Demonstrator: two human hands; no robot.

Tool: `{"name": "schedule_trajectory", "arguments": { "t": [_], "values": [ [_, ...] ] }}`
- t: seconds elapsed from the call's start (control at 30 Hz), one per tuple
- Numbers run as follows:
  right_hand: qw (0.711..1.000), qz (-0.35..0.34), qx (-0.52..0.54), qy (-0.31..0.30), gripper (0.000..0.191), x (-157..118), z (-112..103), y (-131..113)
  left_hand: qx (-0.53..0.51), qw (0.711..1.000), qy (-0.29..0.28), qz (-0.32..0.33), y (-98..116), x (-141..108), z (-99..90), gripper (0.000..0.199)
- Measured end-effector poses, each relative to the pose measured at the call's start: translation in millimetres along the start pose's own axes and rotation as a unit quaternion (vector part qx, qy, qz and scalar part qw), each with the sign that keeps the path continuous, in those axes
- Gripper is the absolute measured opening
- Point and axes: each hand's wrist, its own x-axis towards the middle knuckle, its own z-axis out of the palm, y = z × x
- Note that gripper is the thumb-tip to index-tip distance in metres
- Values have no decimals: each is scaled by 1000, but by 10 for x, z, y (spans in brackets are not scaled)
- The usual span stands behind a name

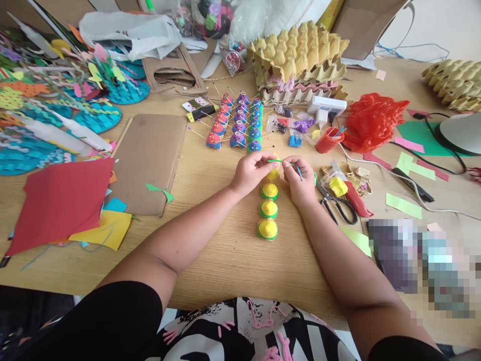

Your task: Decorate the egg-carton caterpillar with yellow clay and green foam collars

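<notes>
My left hand (251, 172) and my right hand (300, 180) are close together at the middle of the table, above the far end of a painted egg-carton strip. Between their fingertips runs a thin green strand (276, 161), pinched from both sides. A small blue stick (299, 172) also pokes out from my right fingers. The strip's bumps (268, 208) are yellow on top and green round the base, and its far bump is partly hidden by my hands. Beyond stand three finished-looking carton strips with eyes and pin feelers: red (219, 124), purple (239, 120) and blue-green (255, 125).
Scissors (340, 204), a red cutter (356, 199) and a red cup (329, 140) are at the right. Cardboard (146, 160) and red paper (62, 200) lie left. Egg trays (296, 50) stand behind, near a red plastic bag (374, 120).
</notes>
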Motion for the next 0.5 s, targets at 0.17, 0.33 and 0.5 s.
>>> {"name": "schedule_trajectory", "arguments": {
  "t": [0.17, 0.33, 0.5],
  "values": [
    [1000, 13, 0, -14, 50, -16, -6, -1, 33, 999, 22, 8, 38, 4, -23, 21],
    [999, -2, -31, -17, 58, -22, -10, -1, 50, 999, 17, 15, 87, 11, -43, 40],
    [999, 2, -36, -13, 62, -23, -9, 13, 84, 996, 18, 31, 98, 11, -56, 62]
  ]
}}
